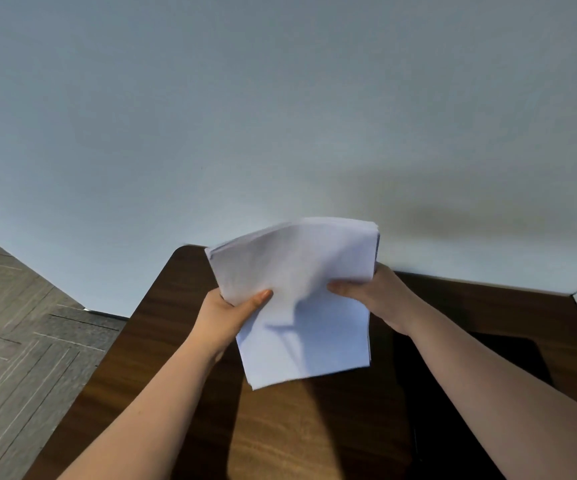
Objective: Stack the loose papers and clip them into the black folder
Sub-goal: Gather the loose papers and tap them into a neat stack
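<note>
Head view looks down on a stack of white papers (301, 299) held up above a dark wooden table (162, 327). Left hand (226, 315) grips the stack's left edge, thumb lying across the top sheet. Right hand (379, 297) clasps the right edge the same way, thumb on top and fingers underneath. The upper part of the stack bends away toward the pale wall (280, 116). No print, label or brand can be read on the top sheet, which looks blank. A black folder (453, 393) lies flat on the table under the right forearm, partly hidden. Grey wood-pattern floor (20, 334) shows at left.
</note>
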The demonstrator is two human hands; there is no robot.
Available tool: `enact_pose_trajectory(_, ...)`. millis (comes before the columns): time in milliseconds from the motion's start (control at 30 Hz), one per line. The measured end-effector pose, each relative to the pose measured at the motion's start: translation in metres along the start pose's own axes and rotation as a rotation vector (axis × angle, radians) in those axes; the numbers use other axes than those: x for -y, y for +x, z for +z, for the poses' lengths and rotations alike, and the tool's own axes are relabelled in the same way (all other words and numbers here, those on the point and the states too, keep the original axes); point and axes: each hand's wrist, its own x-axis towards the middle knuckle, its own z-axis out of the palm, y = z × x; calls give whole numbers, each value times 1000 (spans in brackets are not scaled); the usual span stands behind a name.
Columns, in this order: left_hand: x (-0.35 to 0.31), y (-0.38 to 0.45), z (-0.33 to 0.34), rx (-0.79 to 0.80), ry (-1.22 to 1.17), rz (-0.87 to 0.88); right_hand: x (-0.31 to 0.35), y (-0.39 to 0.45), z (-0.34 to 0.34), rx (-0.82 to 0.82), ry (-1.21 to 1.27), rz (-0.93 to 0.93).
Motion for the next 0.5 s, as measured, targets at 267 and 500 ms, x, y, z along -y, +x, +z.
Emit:
enact_pose_trajectory(267,20,8,20,-10,-40,-95,-34,-2,-3,-20,-4,130)
enact_pose_trajectory(500,15,0,38,-14,-99,-17,-42,-13,-14,-131,104,56)
